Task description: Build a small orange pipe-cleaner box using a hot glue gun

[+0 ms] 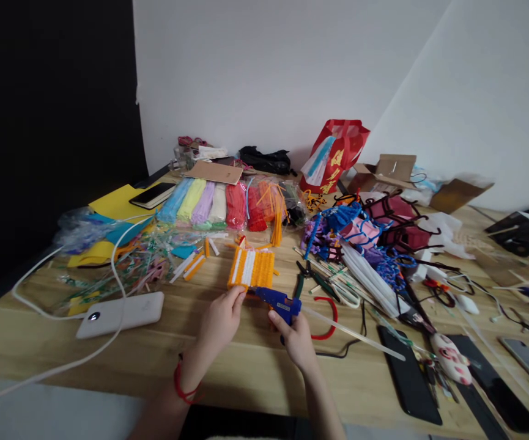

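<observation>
My left hand (221, 318) pinches the near edge of an orange and white woven pipe-cleaner mat (251, 267) that lies on the wooden table (246, 373). A red string circles that wrist. My right hand (297, 336) is closed round the grip of a blue glue gun (277, 300). The gun's nozzle points left and touches the mat's near edge. A long clear glue stick (351, 333) sticks out of the gun's back to the right.
Bundles of coloured pipe cleaners (227, 205) lie behind the mat. A white power bank (120, 313) with its cable sits at the left. Green pliers (312, 278), a red bag (335, 156), cardboard boxes and black phones (408, 382) crowd the right side.
</observation>
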Motion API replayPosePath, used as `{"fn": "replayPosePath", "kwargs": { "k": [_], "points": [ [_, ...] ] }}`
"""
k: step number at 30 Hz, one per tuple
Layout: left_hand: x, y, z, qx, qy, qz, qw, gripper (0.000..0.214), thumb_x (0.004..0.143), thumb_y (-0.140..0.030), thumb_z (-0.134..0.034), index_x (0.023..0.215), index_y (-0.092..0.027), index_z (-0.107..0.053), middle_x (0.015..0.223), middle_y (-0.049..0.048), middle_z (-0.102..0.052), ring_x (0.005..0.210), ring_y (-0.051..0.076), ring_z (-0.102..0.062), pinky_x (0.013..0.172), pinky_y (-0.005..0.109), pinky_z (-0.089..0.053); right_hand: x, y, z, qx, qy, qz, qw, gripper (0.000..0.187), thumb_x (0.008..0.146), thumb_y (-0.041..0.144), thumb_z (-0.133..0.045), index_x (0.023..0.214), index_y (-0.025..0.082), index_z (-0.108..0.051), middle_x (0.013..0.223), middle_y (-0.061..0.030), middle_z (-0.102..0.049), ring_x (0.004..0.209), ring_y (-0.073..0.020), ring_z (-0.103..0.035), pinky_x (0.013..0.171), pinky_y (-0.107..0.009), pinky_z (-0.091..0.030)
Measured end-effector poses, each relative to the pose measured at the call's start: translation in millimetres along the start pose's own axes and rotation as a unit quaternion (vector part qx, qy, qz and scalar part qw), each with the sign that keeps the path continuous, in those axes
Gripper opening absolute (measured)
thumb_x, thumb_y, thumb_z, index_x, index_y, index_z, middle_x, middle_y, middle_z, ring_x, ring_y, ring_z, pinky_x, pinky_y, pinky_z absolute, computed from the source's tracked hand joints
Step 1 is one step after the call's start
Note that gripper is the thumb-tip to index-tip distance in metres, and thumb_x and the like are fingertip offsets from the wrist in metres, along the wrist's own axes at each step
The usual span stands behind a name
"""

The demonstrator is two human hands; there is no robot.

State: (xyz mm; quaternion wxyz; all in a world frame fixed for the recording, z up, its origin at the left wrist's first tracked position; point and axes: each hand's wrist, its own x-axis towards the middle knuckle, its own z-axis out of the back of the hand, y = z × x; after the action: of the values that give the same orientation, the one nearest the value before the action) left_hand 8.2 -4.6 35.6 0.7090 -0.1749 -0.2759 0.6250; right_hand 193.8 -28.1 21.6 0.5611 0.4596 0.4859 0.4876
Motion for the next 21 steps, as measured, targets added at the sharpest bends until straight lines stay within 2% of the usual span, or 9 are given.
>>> {"fn": "replayPosePath", "kwargs": {
  "k": [9, 21],
  "points": [
    [-4.0, -1.4, 3.2, -0.009, 0.012, 0.002, 1.0, 0.027, 0.097, -0.031, -0.036, 0.092, -0.021, -0.06, 0.087, 0.005, -0.072, 0.079, 0.02, -0.069, 0.066, 0.027, -0.043, -3.4, 4.8, -1.0, -0.051, -0.044, 0.042, 0.997, 0.044, 0.073, 0.058, -0.067, 0.088, 0.016, -0.067, 0.063, -0.0031, -0.064, 0.063, -0.0196, -0.058, 0.056, -0.028, -0.045],
    [-7.7, 3.7, 0.6, -0.024, -0.001, -0.008, 1.0, 0.033, 0.097, -0.037, -0.032, 0.091, -0.021, -0.06, 0.083, 0.0052, -0.072, 0.075, 0.021, -0.068, 0.064, 0.027, -0.042, -5.3, 6.3, -1.0, -0.072, -0.056, 0.046, 0.995, 0.042, 0.075, 0.054, -0.067, 0.093, 0.016, -0.067, 0.071, -0.005, -0.067, 0.069, -0.022, -0.061, 0.061, -0.03, -0.047]
  ]
}}
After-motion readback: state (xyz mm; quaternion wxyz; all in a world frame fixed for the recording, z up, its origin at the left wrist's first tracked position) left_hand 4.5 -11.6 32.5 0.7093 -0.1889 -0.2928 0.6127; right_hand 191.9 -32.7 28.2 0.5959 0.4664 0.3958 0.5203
